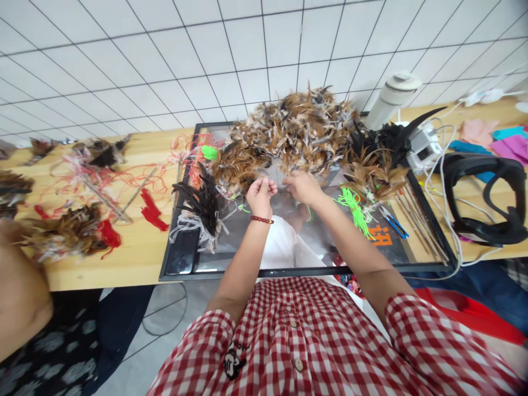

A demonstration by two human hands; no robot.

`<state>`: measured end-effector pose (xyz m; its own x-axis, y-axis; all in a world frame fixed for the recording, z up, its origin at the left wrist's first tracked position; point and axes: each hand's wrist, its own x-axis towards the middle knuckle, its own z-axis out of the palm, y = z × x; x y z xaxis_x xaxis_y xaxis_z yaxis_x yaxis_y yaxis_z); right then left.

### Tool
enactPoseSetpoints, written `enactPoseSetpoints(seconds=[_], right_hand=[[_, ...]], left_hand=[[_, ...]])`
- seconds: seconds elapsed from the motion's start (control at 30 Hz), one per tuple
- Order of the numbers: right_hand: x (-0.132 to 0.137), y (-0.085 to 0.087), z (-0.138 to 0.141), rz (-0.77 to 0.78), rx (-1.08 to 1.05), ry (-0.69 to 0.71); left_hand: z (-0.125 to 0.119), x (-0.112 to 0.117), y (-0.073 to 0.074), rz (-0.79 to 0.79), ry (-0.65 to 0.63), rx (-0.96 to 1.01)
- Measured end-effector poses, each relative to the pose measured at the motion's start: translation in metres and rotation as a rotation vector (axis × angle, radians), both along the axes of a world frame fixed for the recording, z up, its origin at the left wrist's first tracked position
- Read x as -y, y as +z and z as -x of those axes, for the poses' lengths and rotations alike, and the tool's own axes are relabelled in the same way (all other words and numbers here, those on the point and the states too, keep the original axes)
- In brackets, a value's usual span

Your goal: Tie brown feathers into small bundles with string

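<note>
My left hand [260,196], with a red bead bracelet at the wrist, is curled closed at the near edge of a big heap of brown feathers [295,132]. Its fingers pinch something small that I cannot make out. My right hand [303,187] is close beside it, fingers bent and reaching into the same edge of the heap; what it grips is hidden. Both hands hover over a dark glossy board [231,242] lying on the wooden table [136,258]. A bundle of black feathers [202,206] tied with pale ribbon lies left of my left hand.
Neon green cord [355,206], blue-handled scissors [394,223] and thin sticks [421,225] lie right of my hands. A white cylinder [391,99], cables, a black headset [487,203] and coloured cloth sit far right. Red threads and feather bundles [70,234] cover the left; another person's arm [20,291] shows there.
</note>
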<state>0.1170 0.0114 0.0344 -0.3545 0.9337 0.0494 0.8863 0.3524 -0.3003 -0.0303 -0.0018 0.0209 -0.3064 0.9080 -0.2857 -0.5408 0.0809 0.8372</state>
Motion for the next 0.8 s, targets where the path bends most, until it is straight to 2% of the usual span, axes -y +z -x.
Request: enactPoseSetpoints(seconds=[0.1,0.17,0.23,0.3,0.4,0.47,0.63,0.8], right_hand=[[0.004,-0.002,0.006,0.012,0.091,0.051],[0.006,-0.004,0.003,0.008,0.021,0.035],[0.008,-0.005,-0.004,-0.005,-0.198,-0.035],[0.010,-0.007,-0.011,0.040,-0.547,-0.168],[0.014,-0.008,-0.020,0.272,-1.053,-0.346],[0.017,-0.008,-0.022,0.412,-1.244,-0.389],[0.024,-0.008,-0.019,0.476,-1.440,-0.414],[0.026,-0.013,-0.012,0.429,-1.506,-0.451]], left_hand=[[0.001,0.000,-0.001,-0.005,0.034,-0.008],[0.001,0.000,-0.002,-0.008,0.038,-0.023],[0.000,0.001,-0.004,-0.013,0.014,-0.034],[-0.001,0.002,-0.005,-0.003,-0.047,-0.039],[-0.004,0.006,-0.006,0.055,-0.179,-0.030],[-0.006,0.008,-0.004,0.086,-0.250,-0.027],[-0.009,0.013,0.000,0.099,-0.284,-0.040],[-0.011,0.017,0.003,0.202,-0.447,-0.037]])
